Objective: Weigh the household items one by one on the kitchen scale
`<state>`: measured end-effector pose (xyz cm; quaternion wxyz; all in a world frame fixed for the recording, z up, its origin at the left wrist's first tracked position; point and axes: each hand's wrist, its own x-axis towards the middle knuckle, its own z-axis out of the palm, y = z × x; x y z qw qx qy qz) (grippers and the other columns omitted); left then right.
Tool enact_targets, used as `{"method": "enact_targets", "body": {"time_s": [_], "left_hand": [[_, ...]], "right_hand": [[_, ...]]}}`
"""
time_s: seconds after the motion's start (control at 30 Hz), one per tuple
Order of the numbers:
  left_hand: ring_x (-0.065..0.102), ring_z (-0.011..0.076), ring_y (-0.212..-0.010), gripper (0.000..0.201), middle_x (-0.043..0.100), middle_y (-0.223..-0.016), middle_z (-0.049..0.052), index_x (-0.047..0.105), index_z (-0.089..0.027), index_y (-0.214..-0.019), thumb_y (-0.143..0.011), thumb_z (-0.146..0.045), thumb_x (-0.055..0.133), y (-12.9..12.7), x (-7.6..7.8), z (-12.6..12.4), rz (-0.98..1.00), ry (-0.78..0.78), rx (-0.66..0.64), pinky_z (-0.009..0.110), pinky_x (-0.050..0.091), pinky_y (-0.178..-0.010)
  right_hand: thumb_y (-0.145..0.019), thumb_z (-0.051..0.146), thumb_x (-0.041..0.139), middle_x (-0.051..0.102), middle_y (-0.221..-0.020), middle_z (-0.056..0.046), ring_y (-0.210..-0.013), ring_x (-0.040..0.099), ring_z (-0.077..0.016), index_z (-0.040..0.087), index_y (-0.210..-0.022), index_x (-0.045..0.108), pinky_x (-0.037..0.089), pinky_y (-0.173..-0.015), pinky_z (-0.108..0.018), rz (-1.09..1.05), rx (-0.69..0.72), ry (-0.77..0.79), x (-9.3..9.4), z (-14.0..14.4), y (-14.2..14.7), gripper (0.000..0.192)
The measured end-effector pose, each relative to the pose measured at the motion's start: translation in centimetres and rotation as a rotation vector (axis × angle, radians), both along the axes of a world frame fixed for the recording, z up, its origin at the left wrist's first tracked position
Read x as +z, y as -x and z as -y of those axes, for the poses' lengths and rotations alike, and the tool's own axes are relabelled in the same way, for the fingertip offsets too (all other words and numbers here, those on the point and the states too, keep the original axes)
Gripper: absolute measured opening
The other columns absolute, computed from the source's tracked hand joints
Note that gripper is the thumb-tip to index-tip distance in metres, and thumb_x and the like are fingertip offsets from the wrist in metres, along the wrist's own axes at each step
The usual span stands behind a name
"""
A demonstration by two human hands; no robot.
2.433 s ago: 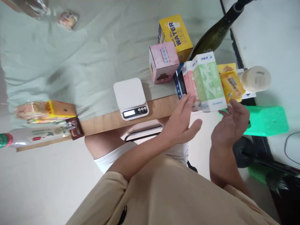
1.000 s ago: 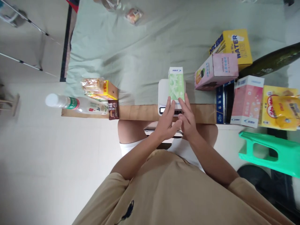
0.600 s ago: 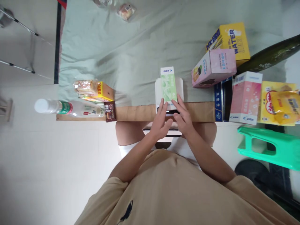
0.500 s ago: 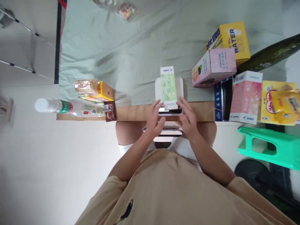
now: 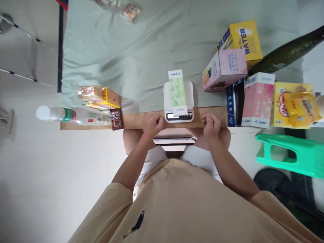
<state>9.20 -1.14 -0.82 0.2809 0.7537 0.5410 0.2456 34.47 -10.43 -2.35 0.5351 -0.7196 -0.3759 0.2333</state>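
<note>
A green and white carton [image 5: 177, 92] lies on the white kitchen scale [image 5: 190, 98], its far end reaching past the scale's back edge. The scale's dark display strip faces me. To the left of the scale, my left hand [image 5: 152, 125] rests at the table edge, curled closed with nothing in it. My right hand [image 5: 211, 125] is on the other side, also at the edge, with fingers curled in and nothing visible in them. Neither hand touches the carton or the scale.
At left are a clear bottle [image 5: 83, 115], a cocoa pack [image 5: 116, 118] and a yellow box [image 5: 111, 98]. At right stand a pink box [image 5: 233, 65], a yellow WATER box [image 5: 249, 40], a pink-white carton [image 5: 259, 101] and a dark green bottle [image 5: 286, 52]. A green stool [image 5: 303, 165] is below.
Both hands have drawn back from the carton and moved apart to either side of the scale, their fingers curling closed. The carton stays on the scale. The view has shifted slightly.
</note>
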Motion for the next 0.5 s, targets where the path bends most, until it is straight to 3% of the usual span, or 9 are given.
{"method": "enact_targets", "body": {"time_s": [0.5], "left_hand": [[0.045, 0.0162, -0.066, 0.037, 0.043, -0.056, 0.001, 0.033, -0.022, -0.056, -0.085, -0.022, 0.056, -0.04, -0.23, 0.18, -0.061, -0.008, 0.007, 0.032, 0.03, -0.066]], "right_hand": [[-0.092, 0.043, 0.051, 0.061, -0.067, 0.0, -0.066, 0.054, -0.0171, 0.025, -0.069, 0.059, 0.042, -0.063, -0.032, 0.016, 0.028, 0.021, -0.26, 0.25, 0.0, 0.031]]}}
